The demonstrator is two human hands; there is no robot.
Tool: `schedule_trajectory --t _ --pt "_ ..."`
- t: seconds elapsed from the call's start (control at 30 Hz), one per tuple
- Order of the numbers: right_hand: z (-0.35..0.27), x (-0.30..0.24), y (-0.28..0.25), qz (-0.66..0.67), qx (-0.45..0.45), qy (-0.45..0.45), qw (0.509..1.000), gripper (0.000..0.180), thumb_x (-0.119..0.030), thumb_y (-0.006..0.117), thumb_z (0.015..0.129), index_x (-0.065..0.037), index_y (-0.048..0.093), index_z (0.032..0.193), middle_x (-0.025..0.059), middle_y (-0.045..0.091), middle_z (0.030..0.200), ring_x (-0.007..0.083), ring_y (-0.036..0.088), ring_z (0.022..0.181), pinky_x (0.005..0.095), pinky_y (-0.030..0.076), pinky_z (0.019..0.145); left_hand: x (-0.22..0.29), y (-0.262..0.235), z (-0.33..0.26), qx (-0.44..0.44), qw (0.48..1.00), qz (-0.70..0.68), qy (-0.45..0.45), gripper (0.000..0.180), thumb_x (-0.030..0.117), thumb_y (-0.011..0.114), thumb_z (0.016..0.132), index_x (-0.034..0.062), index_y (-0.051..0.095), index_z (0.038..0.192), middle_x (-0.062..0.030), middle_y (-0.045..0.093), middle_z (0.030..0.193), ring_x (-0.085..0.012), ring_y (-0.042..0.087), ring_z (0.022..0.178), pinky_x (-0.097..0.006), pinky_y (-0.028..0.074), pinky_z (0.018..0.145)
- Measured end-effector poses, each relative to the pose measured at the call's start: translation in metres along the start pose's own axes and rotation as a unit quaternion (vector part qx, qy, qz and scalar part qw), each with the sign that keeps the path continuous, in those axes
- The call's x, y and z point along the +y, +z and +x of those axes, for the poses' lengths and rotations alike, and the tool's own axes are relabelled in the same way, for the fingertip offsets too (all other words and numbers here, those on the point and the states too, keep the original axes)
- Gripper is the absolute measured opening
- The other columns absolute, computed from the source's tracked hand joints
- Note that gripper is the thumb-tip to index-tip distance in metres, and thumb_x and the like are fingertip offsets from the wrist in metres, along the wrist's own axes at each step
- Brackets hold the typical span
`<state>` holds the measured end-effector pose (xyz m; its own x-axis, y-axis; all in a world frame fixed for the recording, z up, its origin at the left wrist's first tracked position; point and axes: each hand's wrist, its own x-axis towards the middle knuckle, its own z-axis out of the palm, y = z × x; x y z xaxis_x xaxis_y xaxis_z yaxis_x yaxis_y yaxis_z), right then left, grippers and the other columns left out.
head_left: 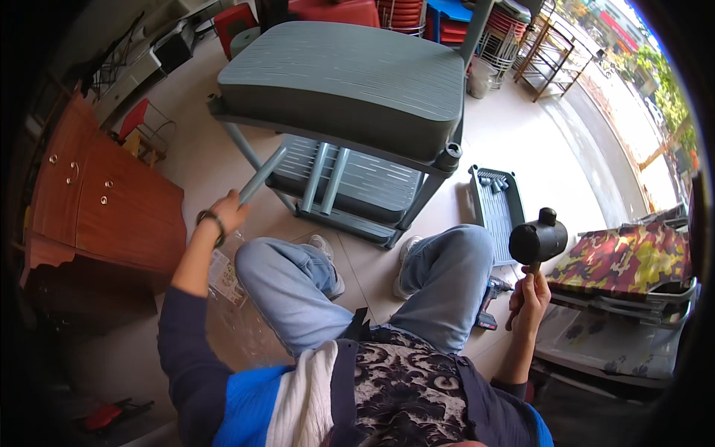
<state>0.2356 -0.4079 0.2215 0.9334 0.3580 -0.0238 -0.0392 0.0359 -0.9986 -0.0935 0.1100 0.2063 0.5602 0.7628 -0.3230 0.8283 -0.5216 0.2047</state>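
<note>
In front of my knees stands a grey-green plastic shelf rack (342,71) with a wide upper tray and a lower tray. My left hand (229,214) is closed around a grey-green tube (262,176), which slants up toward the rack's left side. Two more tubes (325,179) lean on the lower tray inside the rack. My right hand (530,295) grips the wooden handle of a black rubber mallet (538,240), its head raised at my right. At the front right of the upper tray a corner socket (450,152) is open on top.
A loose grey tray (500,205) with small connector pieces lies on the floor right of the rack. A cordless drill (488,304) rests beside my right knee. A wooden cabinet (126,201) stands left; folded camouflage-covered furniture (625,257) is at right. Stacked stools (506,33) stand behind.
</note>
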Motion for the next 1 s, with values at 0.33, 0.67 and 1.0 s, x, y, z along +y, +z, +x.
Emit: schedule_trajectory --t 0.33,0.67,1.0 --pt "0.032 -0.004 0.020 0.084 -0.071 -0.004 0.994 0.030 -0.030 0.056 0.096 -0.003 0.055 0.109 -0.0024 0.042 0.059 0.0045 0.035 0.041 0.0186 0.029 0.037 0.231 -0.103 -0.116 0.069 0.612 -0.597 0.514 0.050 0.034 0.063 0.091 0.0021 0.043 0.124 -0.0074 0.054 0.101 -0.0213 0.055 0.095 -0.042 0.044 0.093" --pt "-0.006 -0.009 -0.020 0.080 -0.053 -0.048 0.994 0.025 -0.027 0.056 0.096 -0.005 0.057 0.108 -0.0019 0.044 0.061 0.0046 0.035 0.042 0.0193 0.027 0.038 0.363 -0.103 -0.040 0.159 0.644 -0.529 0.530 0.028 0.027 0.054 0.097 0.0062 0.048 0.114 -0.0062 0.061 0.097 -0.0152 0.060 0.089 -0.030 0.048 0.085" --pt "0.007 -0.013 -0.016 0.077 -0.077 -0.077 0.991 0.022 -0.026 0.056 0.096 -0.005 0.056 0.101 -0.0012 0.046 0.062 0.0044 0.036 0.042 0.0183 0.028 0.037 0.369 -0.099 -0.029 0.100 0.633 -0.587 0.494 0.026 0.025 0.052 0.098 0.0049 0.048 0.114 -0.0063 0.060 0.094 -0.0152 0.059 0.087 -0.031 0.048 0.084"
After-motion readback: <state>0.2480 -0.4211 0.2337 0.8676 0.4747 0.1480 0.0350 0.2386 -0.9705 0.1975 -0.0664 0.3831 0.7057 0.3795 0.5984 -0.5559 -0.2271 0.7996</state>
